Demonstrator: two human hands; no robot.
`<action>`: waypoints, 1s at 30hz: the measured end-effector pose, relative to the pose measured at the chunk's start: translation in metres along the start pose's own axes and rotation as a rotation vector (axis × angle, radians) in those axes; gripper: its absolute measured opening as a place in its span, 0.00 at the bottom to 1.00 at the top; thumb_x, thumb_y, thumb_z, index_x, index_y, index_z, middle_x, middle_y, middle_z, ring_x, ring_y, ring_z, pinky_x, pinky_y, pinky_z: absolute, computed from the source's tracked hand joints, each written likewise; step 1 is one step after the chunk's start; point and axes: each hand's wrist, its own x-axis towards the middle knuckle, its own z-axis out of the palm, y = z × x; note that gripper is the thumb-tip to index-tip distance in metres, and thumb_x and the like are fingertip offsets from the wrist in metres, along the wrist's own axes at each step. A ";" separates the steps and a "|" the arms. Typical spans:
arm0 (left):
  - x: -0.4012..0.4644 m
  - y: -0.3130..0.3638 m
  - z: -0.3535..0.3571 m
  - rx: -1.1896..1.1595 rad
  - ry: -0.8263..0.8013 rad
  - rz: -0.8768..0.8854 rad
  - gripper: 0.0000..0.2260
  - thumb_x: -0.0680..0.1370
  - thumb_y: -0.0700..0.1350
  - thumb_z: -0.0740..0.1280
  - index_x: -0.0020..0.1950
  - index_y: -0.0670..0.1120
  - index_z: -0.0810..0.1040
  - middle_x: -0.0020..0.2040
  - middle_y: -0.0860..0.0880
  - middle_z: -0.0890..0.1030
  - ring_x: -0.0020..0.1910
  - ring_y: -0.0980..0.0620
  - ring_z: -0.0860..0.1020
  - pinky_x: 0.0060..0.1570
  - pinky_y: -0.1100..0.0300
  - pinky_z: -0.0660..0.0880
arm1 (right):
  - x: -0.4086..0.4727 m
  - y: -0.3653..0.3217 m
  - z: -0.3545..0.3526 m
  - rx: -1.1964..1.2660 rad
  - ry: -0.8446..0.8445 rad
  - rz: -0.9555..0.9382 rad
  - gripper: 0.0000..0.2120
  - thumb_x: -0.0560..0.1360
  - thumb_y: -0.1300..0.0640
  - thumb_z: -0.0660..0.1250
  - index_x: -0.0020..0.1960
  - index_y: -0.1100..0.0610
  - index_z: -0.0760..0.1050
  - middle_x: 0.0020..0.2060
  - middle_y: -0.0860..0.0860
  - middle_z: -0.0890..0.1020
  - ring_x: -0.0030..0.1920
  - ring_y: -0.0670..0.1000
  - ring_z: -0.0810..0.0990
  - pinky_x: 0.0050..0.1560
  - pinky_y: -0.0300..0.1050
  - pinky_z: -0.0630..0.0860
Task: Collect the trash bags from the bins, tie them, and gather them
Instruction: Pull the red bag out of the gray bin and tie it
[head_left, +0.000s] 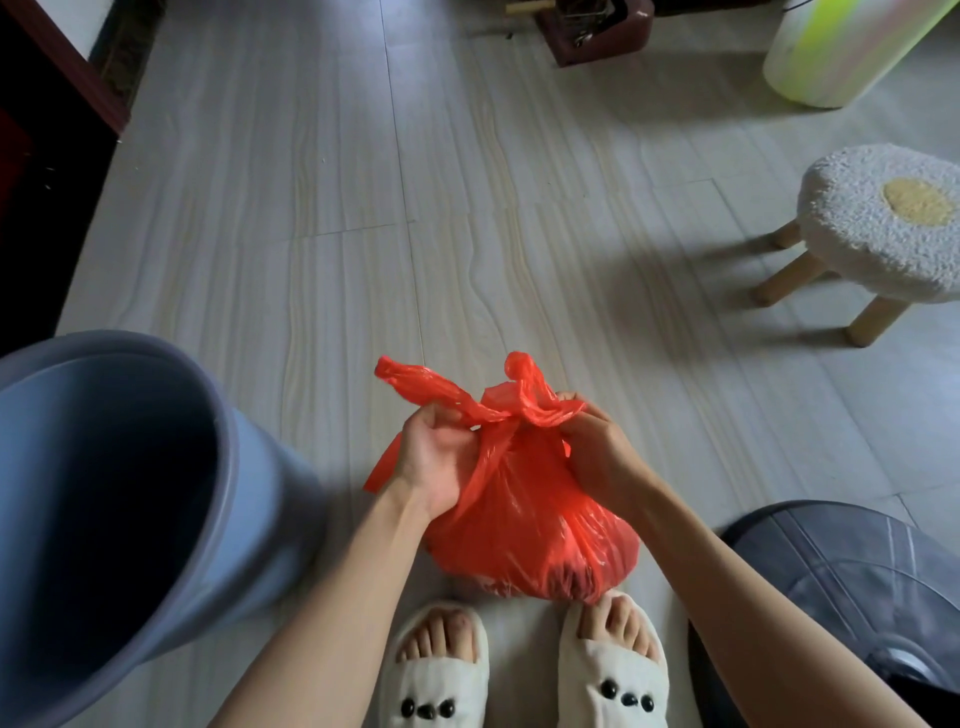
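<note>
My left grip (441, 457) and right grip (597, 447) cover part of the knot on the bag (530, 519), and its red plastic hides what is inside. The bin (249, 467), stool (883, 228) and fan (841, 582) are cut by the frame's edges. My fingertips are buried in the handles.

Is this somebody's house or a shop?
Most likely a room in a home: a fluffy stool on a pale tiled floor, a blue bin, and a person wearing soft slippers.

Bare forearms (332, 587), white black-beaded slippers (434, 675)
</note>
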 end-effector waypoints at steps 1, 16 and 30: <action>-0.001 0.000 -0.002 0.030 0.003 -0.001 0.15 0.65 0.45 0.57 0.36 0.40 0.82 0.35 0.41 0.81 0.37 0.44 0.79 0.50 0.55 0.71 | 0.001 -0.001 -0.003 -0.042 -0.049 0.017 0.08 0.63 0.63 0.65 0.42 0.59 0.70 0.34 0.53 0.75 0.36 0.49 0.73 0.36 0.41 0.69; 0.008 -0.007 -0.001 0.499 0.169 0.000 0.17 0.81 0.50 0.56 0.51 0.40 0.80 0.39 0.47 0.84 0.40 0.51 0.83 0.47 0.58 0.78 | -0.002 -0.028 0.003 -0.105 0.207 -0.199 0.14 0.82 0.55 0.49 0.40 0.54 0.68 0.45 0.50 0.84 0.38 0.48 0.78 0.33 0.40 0.67; 0.008 0.000 0.005 0.078 0.196 0.013 0.14 0.74 0.44 0.67 0.56 0.39 0.77 0.52 0.41 0.81 0.47 0.46 0.81 0.48 0.53 0.79 | -0.031 -0.009 -0.025 0.190 -0.135 0.069 0.12 0.61 0.62 0.56 0.19 0.58 0.68 0.21 0.52 0.72 0.29 0.52 0.80 0.40 0.47 0.81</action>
